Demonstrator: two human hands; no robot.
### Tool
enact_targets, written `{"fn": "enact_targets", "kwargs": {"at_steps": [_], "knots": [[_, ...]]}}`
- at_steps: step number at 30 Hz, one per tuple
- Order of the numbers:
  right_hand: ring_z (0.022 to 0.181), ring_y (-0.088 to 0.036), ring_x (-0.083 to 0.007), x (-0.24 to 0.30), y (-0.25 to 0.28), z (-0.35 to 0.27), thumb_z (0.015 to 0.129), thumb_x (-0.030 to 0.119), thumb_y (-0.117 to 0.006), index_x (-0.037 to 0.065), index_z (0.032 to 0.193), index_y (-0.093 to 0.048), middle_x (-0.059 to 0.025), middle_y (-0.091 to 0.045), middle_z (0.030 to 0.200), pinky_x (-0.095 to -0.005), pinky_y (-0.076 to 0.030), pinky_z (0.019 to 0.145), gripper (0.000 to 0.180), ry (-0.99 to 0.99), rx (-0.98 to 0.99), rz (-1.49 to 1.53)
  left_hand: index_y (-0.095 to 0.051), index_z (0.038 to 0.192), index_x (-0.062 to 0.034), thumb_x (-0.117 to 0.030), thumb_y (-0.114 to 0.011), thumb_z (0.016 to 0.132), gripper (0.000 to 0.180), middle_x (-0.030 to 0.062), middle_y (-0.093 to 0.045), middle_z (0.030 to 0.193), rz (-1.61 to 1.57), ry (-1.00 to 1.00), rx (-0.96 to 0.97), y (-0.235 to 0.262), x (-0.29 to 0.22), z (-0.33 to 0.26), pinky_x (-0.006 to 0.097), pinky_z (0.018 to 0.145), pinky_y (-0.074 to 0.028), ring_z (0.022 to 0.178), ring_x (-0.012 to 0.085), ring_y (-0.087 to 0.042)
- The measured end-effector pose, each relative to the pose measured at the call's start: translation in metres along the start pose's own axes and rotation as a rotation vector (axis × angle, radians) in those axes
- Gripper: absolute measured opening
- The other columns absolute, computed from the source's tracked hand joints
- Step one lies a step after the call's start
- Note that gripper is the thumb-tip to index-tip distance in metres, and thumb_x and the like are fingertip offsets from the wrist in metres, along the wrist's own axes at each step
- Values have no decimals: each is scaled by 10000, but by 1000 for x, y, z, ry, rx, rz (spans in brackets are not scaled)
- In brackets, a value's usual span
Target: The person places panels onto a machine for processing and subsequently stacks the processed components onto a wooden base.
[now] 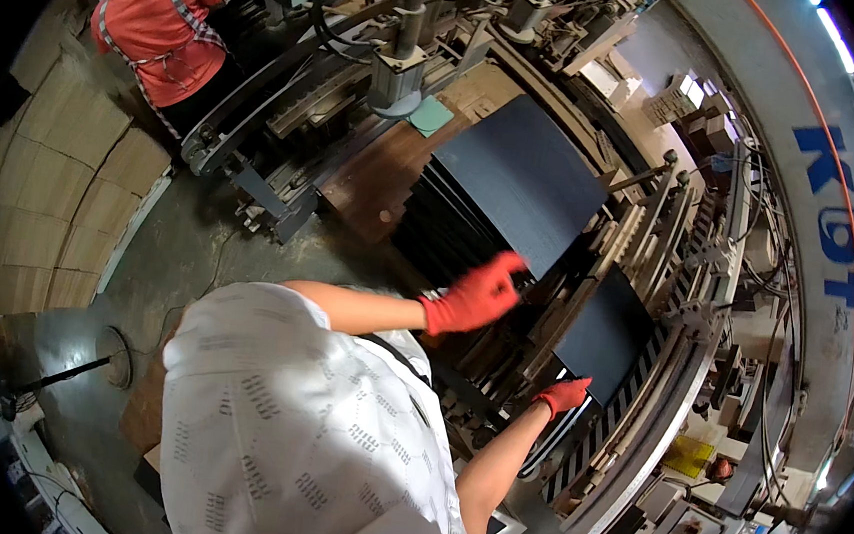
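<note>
Both my hands wear red gloves. At the near edge of a tall stack of dark flat panels (526,179) is my left hand (475,296), blurred, with its fingers partly bent. Whether it touches the stack I cannot tell. My right hand (564,394) is closed on the near corner of a single dark panel (608,326). That panel lies flat on the machine's bed, to the right of the stack and lower than its top. Most of my right fingers are hidden by the hand itself and the panel's edge.
A brown board (379,178) extends left of the stack, with a pale green piece (431,116) on it. Black-striped machine rails (628,393) curve along the right. A co-worker in a red top (170,31) stands at the far left, near stacked brown boards (62,188).
</note>
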State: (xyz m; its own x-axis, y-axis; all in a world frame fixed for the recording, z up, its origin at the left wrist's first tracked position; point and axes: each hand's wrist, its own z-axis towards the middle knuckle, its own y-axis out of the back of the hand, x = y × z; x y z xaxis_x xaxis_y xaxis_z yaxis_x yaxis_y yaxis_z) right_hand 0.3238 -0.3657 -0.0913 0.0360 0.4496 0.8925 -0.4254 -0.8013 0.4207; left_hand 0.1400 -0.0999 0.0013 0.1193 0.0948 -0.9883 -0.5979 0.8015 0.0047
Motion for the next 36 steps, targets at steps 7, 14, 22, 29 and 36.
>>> {"fn": "enact_targets", "kwargs": {"at_steps": [7, 14, 22, 29, 36], "knots": [[534, -339, -162, -2, -5, 3, 963, 418, -478, -7, 624, -455, -19, -425, 594, -366, -318, 500, 544, 33, -60, -105, -301, 1451, -76, -83, -639, 865, 676, -12, -480, 817, -106, 46, -645, 129, 8, 43, 255, 688, -438, 701, 103, -431], [708, -542, -290, 0, -5, 6, 977, 422, -422, -115, 865, -606, -175, -658, 831, -431, -445, 688, 579, 45, -70, -225, -458, 949, -73, -39, -698, 811, 279, -2, -424, 843, -209, 44, -774, 116, 21, 55, 253, 642, -403, 721, 92, -413], [598, -393, -173, -21, 7, 10, 970, 363, -458, -11, 696, -498, -46, -497, 638, -373, -354, 570, 465, 182, -86, -173, -494, 1065, -50, -88, -645, 873, 247, 84, -554, 1027, -759, 525, -419, 120, 2, 47, 394, 770, -550, 884, 226, -597], [952, -580, -315, 71, -4, -59, 862, 200, -609, -34, 1136, -542, -173, -587, 1006, -398, -467, 818, 367, 177, -376, -116, -475, 1282, -19, -24, -508, 875, 408, 172, -522, 1192, 279, -139, 412, 193, -12, -36, 395, 910, -480, 1069, 322, -549], [765, -578, -181, 78, -12, -97, 885, 390, -630, 101, 1002, -565, -48, -591, 910, -325, -474, 699, 319, -896, 399, 827, -463, 1334, -10, -49, -555, 842, 502, 157, -536, 1273, 764, -286, 255, 194, 16, -32, 383, 1002, -414, 1162, 300, -530]]}}
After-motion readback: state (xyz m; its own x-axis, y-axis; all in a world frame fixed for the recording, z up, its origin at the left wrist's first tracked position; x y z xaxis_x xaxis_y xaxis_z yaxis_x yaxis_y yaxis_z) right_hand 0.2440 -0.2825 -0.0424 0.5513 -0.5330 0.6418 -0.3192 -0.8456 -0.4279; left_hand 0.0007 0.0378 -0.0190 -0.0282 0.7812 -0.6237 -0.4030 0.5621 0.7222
